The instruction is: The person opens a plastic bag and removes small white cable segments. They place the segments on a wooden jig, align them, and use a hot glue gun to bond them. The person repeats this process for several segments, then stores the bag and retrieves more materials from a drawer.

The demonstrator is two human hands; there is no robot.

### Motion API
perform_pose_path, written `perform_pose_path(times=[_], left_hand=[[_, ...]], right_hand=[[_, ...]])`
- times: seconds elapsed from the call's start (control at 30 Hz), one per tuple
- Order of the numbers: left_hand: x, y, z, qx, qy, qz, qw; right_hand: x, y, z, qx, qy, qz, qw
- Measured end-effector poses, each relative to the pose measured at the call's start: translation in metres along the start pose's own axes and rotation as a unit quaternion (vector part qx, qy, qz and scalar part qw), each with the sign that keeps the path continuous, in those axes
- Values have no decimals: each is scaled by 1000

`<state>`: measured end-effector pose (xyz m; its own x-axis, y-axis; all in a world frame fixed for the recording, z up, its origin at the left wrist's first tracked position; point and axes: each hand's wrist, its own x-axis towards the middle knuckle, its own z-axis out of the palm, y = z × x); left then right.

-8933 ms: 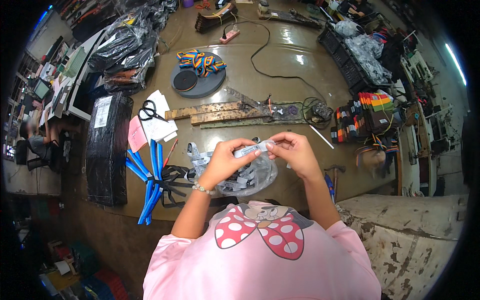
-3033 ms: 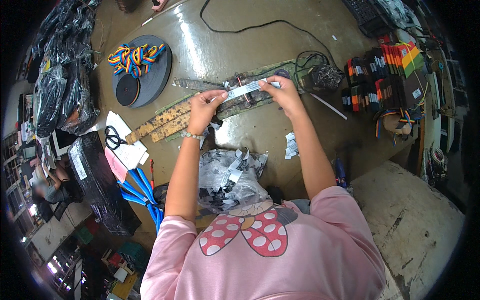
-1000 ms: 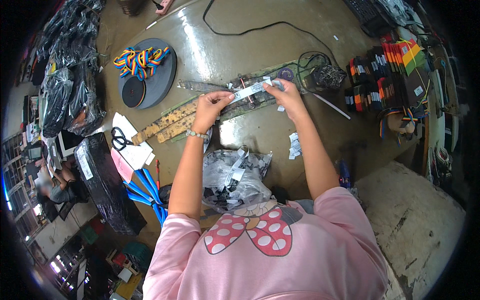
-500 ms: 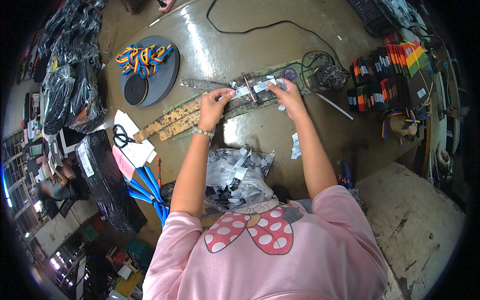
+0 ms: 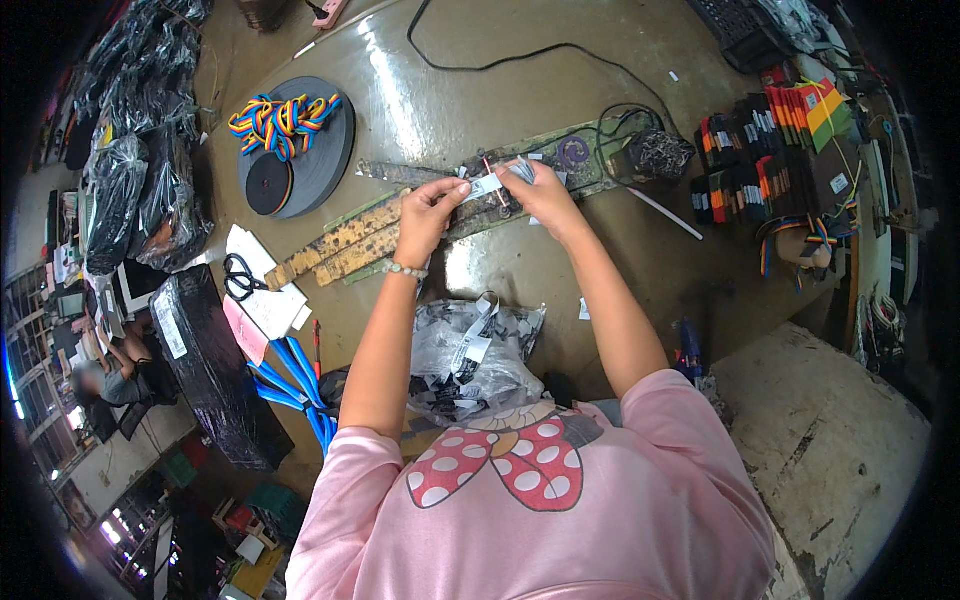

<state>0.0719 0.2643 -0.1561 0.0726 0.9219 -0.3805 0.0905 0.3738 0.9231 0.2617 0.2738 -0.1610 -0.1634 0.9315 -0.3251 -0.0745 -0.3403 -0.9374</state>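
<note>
A white strip of printed labels (image 5: 482,187) stretches over a worn board fixture (image 5: 345,240) on the table. Pinched at its left end, it sits between the thumb and fingers of my left hand (image 5: 425,215). My right hand (image 5: 550,203) is closed on the strip's right part, with folded labels bunched at the fingers. A thin reddish rod (image 5: 488,165) stands across the fixture right by the strip, between my hands. Under my right forearm, a loose end of labels (image 5: 585,308) lies on the table. A clear plastic bag (image 5: 470,350) full of labels rests near my body.
Black scissors (image 5: 242,278) lie on papers at left, beside blue straps (image 5: 298,375). Behind them stands a grey webbing roll (image 5: 335,150) with striped cord (image 5: 285,120) on top. Bundled coloured straps (image 5: 735,170) sit at right. A black cable (image 5: 560,45) crosses the far table.
My right hand has moved left, closer to my left hand, and the strip span between them is shorter. Labels now bunch in my right hand. Fewer labels show on the table beneath that forearm.
</note>
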Motion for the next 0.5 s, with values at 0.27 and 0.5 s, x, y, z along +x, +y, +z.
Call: perform_pose_path(times=[0.27,0.5], left_hand=[[2,4,4,66,12,-15,998],[3,6,5,61,9,-28,998]], right_hand=[[7,19,-1,-95,40,-57,993],[12,33,-4,-135,52,-64,987]])
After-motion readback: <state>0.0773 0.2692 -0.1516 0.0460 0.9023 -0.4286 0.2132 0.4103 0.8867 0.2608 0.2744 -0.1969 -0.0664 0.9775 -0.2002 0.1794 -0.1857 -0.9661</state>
